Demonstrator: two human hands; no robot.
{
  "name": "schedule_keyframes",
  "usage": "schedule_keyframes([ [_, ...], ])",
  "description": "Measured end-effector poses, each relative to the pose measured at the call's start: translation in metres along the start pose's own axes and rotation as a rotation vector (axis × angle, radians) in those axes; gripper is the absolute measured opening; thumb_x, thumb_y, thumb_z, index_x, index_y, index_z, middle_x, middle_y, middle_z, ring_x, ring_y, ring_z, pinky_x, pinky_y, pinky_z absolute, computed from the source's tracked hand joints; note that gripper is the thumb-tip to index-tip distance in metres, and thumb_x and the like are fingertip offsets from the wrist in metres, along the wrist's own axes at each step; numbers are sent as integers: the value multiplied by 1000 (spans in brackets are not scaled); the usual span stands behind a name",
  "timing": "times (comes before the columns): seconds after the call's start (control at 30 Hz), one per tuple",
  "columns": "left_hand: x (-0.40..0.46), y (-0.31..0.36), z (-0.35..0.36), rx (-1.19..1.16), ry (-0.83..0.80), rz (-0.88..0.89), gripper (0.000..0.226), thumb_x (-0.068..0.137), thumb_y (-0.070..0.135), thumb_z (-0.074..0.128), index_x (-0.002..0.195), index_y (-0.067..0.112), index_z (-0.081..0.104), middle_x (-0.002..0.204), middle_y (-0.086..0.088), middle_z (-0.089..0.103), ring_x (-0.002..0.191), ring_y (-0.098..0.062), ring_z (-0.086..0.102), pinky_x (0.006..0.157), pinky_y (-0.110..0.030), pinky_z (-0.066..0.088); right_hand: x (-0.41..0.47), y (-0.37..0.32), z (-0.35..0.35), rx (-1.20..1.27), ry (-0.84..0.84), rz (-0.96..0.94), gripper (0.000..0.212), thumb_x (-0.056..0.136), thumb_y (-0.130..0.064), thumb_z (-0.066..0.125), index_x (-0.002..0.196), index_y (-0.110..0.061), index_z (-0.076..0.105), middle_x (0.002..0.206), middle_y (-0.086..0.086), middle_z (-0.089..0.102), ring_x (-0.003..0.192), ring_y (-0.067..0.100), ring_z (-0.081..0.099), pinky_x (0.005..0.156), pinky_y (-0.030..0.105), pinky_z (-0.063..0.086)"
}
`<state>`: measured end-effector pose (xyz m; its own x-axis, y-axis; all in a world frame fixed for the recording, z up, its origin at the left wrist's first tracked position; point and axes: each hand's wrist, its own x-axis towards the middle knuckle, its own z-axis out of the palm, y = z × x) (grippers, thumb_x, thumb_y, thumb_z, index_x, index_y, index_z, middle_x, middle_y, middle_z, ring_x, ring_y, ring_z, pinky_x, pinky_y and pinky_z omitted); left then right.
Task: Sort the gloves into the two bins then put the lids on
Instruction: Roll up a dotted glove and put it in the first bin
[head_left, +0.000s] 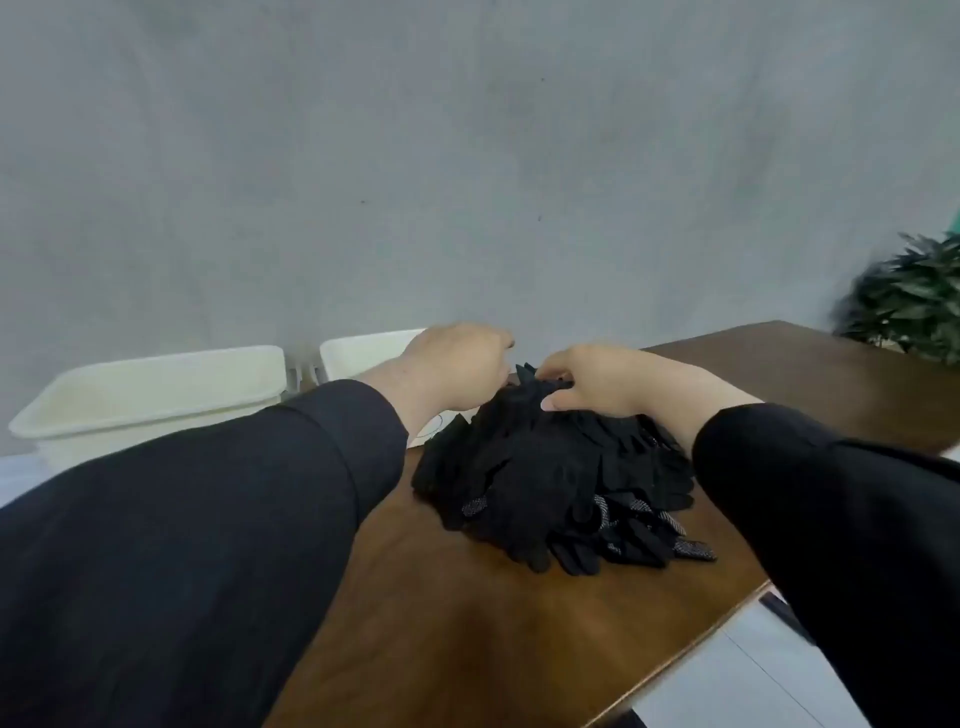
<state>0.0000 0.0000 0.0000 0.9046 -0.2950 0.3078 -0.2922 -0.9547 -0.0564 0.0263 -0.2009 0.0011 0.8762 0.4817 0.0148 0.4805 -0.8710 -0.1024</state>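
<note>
Both grips work the top of the heap of black knit gloves (556, 483) on the brown wooden counter (467, 623): right hand (597, 382) pinches one glove, left hand's (457, 366) fingers are hidden. Lift one glove free before carrying it left to the cream plastic bins (150, 389).

Two white bins (150, 387), one heap of black gloves (550, 478), one plant (909, 301)
</note>
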Motion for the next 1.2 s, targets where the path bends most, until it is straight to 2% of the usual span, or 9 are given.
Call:
schedule_keyframes([
  [0.1,-18,-4,28,-87,-62,-38,39,101,31,39,138,20,46,123,-3,62,110,-30,59,85,-41,50,0,-6,23,-42,-71,-44,51,97,-44,62,144,-28,51,144,-5,54,129,20,52,107,37,42],
  [0.3,-52,-12,73,-197,-140,-114,42,100,31,42,141,21,42,125,-7,62,109,-31,59,90,-46,51,13,-7,61,-361,-125,-53,49,102,-37,55,148,-23,44,142,4,48,136,28,42,110,56,33],
  [0.5,-77,-17,80,-230,-125,-177,41,99,26,43,139,21,45,127,-6,62,110,-29,59,92,-43,50,26,0,79,-435,-32,-75,36,100,-41,57,133,-27,56,129,3,47,127,27,41,102,50,33],
  [0.63,-87,-20,74,-294,-107,-240,45,102,26,44,146,18,42,138,-8,56,123,-27,54,102,-38,44,29,1,73,-331,10,-147,13,94,-41,64,98,-30,56,109,-4,47,113,22,44,96,44,33],
  [0.7,-92,-21,71,-398,-69,-287,46,103,32,46,147,21,42,139,-6,55,124,-23,53,103,-32,41,28,-2,59,-153,20,-178,19,90,-38,67,85,-32,50,98,-6,54,100,22,52,85,38,38],
  [0.87,-108,-24,50,-832,41,-454,50,98,49,53,142,25,50,130,11,55,121,-3,50,95,-19,35,31,-39,16,142,40,-291,17,87,-31,74,88,-24,59,88,-6,62,84,19,57,74,35,45],
  [0.97,-130,-38,45,-1012,96,-588,39,95,53,57,125,28,62,126,17,58,119,-1,51,94,-22,38,32,-77,-1,227,10,-396,14,88,-32,76,89,-26,63,86,-6,66,73,5,56,65,23,43],
  [1.1,-175,-66,53,-1269,166,-704,42,92,49,66,126,26,60,124,6,67,114,-8,62,95,-31,48,40,-132,0,347,-114,-507,12,89,-30,76,93,-23,67,89,6,74,70,13,60,67,29,44],
  [1.2,-210,-81,55,-1319,143,-767,32,95,40,64,117,16,65,108,-1,73,90,-9,67,80,-26,47,47,-171,11,446,-194,-568,12,91,-25,74,96,-18,66,85,4,75,66,11,60,56,17,42],
])
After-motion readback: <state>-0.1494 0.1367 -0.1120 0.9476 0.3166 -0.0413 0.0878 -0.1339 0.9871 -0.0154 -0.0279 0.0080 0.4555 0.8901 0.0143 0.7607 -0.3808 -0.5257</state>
